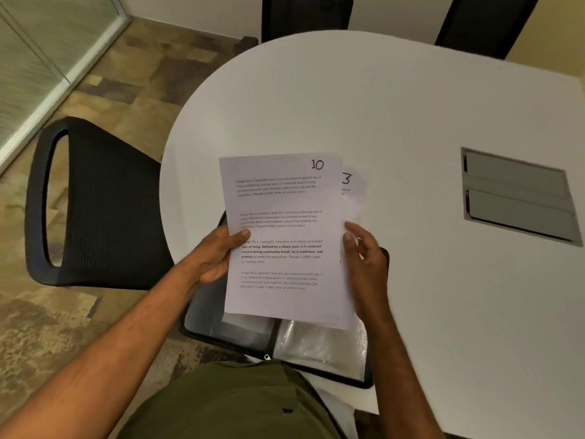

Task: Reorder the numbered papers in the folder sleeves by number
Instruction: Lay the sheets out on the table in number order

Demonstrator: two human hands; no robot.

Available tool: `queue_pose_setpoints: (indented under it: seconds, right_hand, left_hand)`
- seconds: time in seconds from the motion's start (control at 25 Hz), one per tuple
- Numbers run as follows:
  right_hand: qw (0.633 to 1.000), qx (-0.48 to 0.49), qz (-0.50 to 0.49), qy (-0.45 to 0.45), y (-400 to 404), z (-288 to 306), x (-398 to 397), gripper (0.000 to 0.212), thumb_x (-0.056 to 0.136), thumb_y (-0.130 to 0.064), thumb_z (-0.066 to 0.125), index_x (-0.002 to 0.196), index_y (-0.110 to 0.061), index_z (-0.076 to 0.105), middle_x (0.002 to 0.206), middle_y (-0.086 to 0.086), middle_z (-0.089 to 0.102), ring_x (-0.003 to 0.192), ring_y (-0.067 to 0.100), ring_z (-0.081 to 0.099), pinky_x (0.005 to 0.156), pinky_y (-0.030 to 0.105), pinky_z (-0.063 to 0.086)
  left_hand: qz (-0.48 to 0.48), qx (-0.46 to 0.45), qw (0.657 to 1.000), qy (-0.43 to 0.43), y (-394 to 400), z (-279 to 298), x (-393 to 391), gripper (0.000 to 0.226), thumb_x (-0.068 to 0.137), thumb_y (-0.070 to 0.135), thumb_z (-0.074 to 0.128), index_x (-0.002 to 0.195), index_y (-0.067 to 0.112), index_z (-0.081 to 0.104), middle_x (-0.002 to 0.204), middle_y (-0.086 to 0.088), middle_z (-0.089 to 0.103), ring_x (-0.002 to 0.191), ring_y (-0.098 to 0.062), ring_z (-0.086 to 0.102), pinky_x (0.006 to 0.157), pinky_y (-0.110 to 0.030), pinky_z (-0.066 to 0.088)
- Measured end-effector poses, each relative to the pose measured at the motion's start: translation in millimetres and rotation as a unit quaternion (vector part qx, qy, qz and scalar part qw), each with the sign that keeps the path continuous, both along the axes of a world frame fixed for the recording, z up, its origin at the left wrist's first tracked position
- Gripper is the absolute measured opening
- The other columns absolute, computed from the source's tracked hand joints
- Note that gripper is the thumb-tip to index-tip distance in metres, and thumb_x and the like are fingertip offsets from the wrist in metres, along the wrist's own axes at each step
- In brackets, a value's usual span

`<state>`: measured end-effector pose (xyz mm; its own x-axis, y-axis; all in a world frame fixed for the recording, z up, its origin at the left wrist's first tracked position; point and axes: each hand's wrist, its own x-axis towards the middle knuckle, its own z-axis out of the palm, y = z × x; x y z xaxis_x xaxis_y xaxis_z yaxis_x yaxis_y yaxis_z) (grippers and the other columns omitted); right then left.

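Numbered papers, sheet 10 [281, 236] uppermost, sheet 3 [349, 185] fanned behind: held above open black folder [202, 312] at desk [348, 106] edge. Left hand [218, 255] grips stack; right hand [364, 248] pinches its edge, apparently for sorting.

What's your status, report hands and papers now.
Left hand grips paper 10. Right hand fingers the sheets behind; paper 3 peeks out. Folder open beneath.

1. The folder [240, 337] lies open on the near edge of the tabletop [395, 115].
2. The paper 10 [285, 236] is above the folder, overlapping the paper 3 [353, 191] behind it to the right.
3. A chair [101, 204] stands left of the tabletop.
4. A hatch [519, 194] is set into the tabletop, far right.
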<state>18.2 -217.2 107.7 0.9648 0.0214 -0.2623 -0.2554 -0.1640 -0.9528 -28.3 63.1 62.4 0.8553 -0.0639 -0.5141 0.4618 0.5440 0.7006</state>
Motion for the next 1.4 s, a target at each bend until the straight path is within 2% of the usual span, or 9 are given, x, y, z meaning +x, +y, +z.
queue_pose_setpoints:
  seconds: [0.12,0.32,0.6,0.72,0.84,1.0,1.2,1.32,1.4]
  right_hand:
    - [0.993,0.049,0.062,0.086,8,6,-2,0.014,0.100,-0.030,0.064,0.108,-0.040,0.071,0.105,-0.029,0.074,0.098,-0.007,0.069,0.075,0.011,0.052]
    - [0.990,0.062,0.054,0.114,13,-1,-5,0.014,0.095,-0.023,0.072,0.100,-0.012,0.078,0.103,0.001,0.079,0.095,0.023,0.075,0.077,0.030,0.057]
    - [0.998,0.021,-0.043,0.040,31,6,-8,0.042,0.083,-0.025,0.085,0.067,-0.019,0.046,0.073,-0.007,0.062,0.068,0.012,0.061,0.058,0.024,0.048]
    - [0.997,-0.001,-0.077,-0.001,36,13,-9,0.043,0.086,-0.025,0.082,0.072,-0.008,0.045,0.071,-0.014,0.059,0.066,0.006,0.055,0.059,0.018,0.045]
    - [0.997,-0.024,-0.077,-0.016,39,16,-7,0.038,0.091,-0.025,0.077,0.079,-0.001,0.050,0.078,0.007,0.061,0.067,0.010,0.052,0.057,0.017,0.044]
    - [0.998,-0.019,-0.053,0.002,40,20,-4,0.012,0.096,-0.021,0.070,0.105,-0.013,0.069,0.098,0.000,0.077,0.087,0.015,0.074,0.069,0.023,0.056]
    - [0.999,-0.024,-0.019,-0.028,47,28,-5,0.055,0.095,-0.008,0.070,0.140,-0.025,0.042,0.113,-0.004,0.069,0.092,0.002,0.070,0.068,0.008,0.050]
    - [0.998,-0.043,0.013,-0.049,49,21,-1,0.047,0.095,-0.012,0.071,0.135,-0.029,0.053,0.127,-0.007,0.065,0.109,-0.005,0.062,0.081,0.009,0.051]
    - [0.999,-0.023,0.025,-0.011,49,13,4,0.032,0.094,-0.022,0.074,0.121,-0.034,0.065,0.125,-0.009,0.068,0.116,0.011,0.065,0.090,0.026,0.056]
  left_hand:
    - [-0.009,0.011,1.000,0.011,15,6,-6,0.040,0.103,0.005,0.045,0.143,0.005,0.051,0.138,-0.022,0.062,0.122,-0.036,0.064,0.096,-0.047,0.058]
    - [-0.001,0.018,1.000,0.015,25,7,-13,0.041,0.103,0.006,0.046,0.143,0.005,0.052,0.138,-0.021,0.063,0.124,-0.038,0.063,0.098,-0.048,0.056]
    - [0.040,0.013,0.999,0.005,23,4,-10,0.049,0.094,0.011,0.056,0.142,0.008,0.052,0.135,-0.019,0.065,0.118,-0.034,0.068,0.091,-0.046,0.060]
    - [0.054,0.007,0.999,0.006,25,3,-7,0.044,0.095,0.010,0.056,0.139,0.009,0.055,0.134,-0.019,0.066,0.117,-0.034,0.068,0.095,-0.050,0.058]
    - [0.070,-0.013,0.997,0.007,27,4,-5,0.036,0.100,0.004,0.049,0.136,0.010,0.057,0.133,-0.019,0.067,0.114,-0.033,0.070,0.092,-0.048,0.060]
    - [0.065,-0.034,0.997,0.015,34,2,-6,0.039,0.102,0.004,0.046,0.140,0.008,0.054,0.134,-0.020,0.065,0.117,-0.035,0.068,0.094,-0.050,0.058]
    - [0.066,-0.036,0.997,0.025,40,-3,-8,0.038,0.104,0.003,0.044,0.140,0.006,0.055,0.135,-0.021,0.064,0.114,-0.034,0.069,0.095,-0.050,0.057]
    - [0.068,-0.057,0.996,0.025,44,-4,-12,0.036,0.103,0.003,0.043,0.136,0.007,0.058,0.135,-0.021,0.064,0.116,-0.035,0.068,0.096,-0.051,0.056]
    - [0.068,-0.067,0.995,0.025,48,-6,-15,0.038,0.103,0.003,0.042,0.137,0.007,0.057,0.137,-0.021,0.063,0.117,-0.035,0.067,0.096,-0.052,0.056]
